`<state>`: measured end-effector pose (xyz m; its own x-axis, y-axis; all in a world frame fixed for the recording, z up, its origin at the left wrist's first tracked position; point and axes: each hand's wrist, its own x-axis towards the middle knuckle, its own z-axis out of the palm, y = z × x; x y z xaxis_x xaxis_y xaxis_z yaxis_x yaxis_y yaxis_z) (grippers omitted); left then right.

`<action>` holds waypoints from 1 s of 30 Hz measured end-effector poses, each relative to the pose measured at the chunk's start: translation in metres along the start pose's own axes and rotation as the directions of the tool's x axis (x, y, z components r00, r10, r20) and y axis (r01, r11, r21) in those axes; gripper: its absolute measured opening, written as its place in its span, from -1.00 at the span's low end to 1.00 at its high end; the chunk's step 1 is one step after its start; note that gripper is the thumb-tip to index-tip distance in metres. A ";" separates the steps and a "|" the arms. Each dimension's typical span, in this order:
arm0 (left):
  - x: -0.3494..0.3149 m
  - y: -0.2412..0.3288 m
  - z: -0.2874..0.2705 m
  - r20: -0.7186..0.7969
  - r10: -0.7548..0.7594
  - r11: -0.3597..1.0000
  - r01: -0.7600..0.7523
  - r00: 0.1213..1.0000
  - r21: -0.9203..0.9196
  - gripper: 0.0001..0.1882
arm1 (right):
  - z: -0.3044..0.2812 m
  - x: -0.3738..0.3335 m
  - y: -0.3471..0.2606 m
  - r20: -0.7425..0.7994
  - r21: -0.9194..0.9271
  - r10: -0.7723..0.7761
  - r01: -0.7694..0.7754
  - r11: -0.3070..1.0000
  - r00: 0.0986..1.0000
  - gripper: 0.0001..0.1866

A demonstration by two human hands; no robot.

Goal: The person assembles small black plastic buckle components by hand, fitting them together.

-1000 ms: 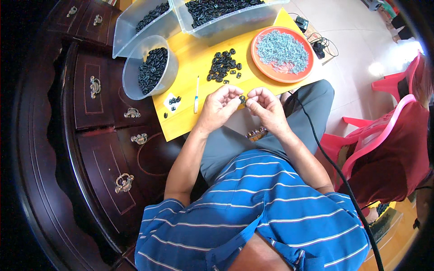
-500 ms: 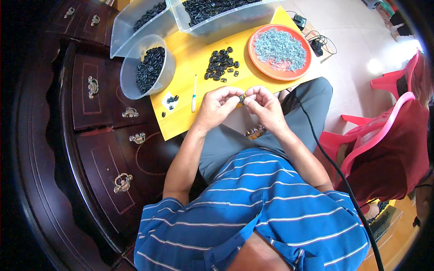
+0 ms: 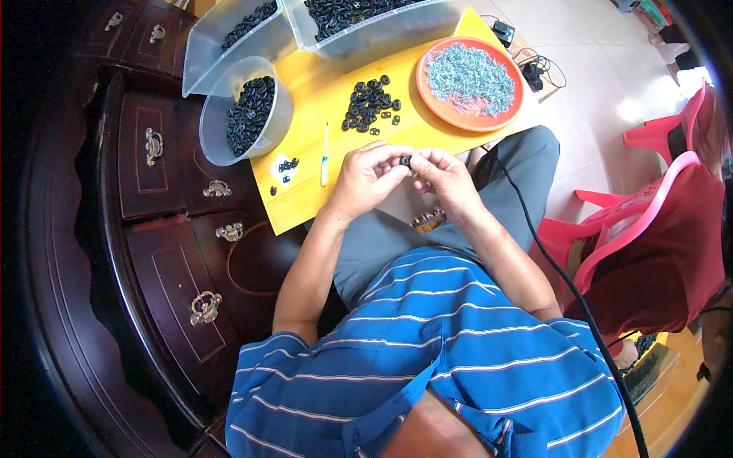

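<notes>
A small black plastic piece (image 3: 405, 160) is pinched between the fingertips of both my hands, above my lap at the table's near edge. My left hand (image 3: 362, 180) grips it from the left with thumb and forefinger. From the other side, the closed fingers of my right hand (image 3: 447, 183) press against it and partly cover it. Beyond them, a loose pile of similar black pieces (image 3: 368, 105) lies on the yellow table (image 3: 305, 200). A slim tool like a screwdriver (image 3: 324, 166) rests left of the pile, near several black pieces on white paper (image 3: 279, 177).
An orange plate (image 3: 424, 98) full of small silvery pins or screws stands at the right. A round clear tub (image 3: 284, 114) and two clear bins (image 3: 205, 67) hold more black pieces. Dark drawers (image 3: 172, 145) flank the left; pink chairs (image 3: 592, 237), one with a seated person, the right.
The black piece has turned between my fingertips, and my right fingers have shifted around it. My left hand has barely moved. The whole view has shifted slightly.
</notes>
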<state>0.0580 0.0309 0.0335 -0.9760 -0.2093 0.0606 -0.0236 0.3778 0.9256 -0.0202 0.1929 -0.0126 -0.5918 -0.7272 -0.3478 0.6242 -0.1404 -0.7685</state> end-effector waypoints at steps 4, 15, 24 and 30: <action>0.004 -0.004 0.002 0.007 0.061 0.996 -0.061 0.998 0.064 -0.65 | -0.003 0.002 0.001 0.015 0.063 0.052 -0.053 0.997 0.999 -0.84; 0.003 0.004 0.014 -0.085 0.222 0.870 -0.158 0.971 0.467 -0.63 | -0.002 0.008 0.007 -0.018 0.272 0.057 -0.050 0.961 0.998 -0.84; 0.003 0.003 0.011 -0.065 0.283 0.863 -0.224 0.957 0.454 -0.75 | -0.005 0.007 0.008 -0.010 0.321 0.076 -0.069 0.945 0.997 -0.87; 0.006 0.004 0.010 -0.049 0.344 0.838 -0.283 0.938 0.467 -0.78 | -0.007 0.007 0.008 -0.002 0.298 0.042 -0.039 0.954 0.999 -0.87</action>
<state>0.0503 0.0399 0.0334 -0.9125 -0.1104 0.3939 0.1556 0.7968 0.5838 -0.0230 0.1914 -0.0245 -0.5661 -0.7311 -0.3808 0.7706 -0.3054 -0.5593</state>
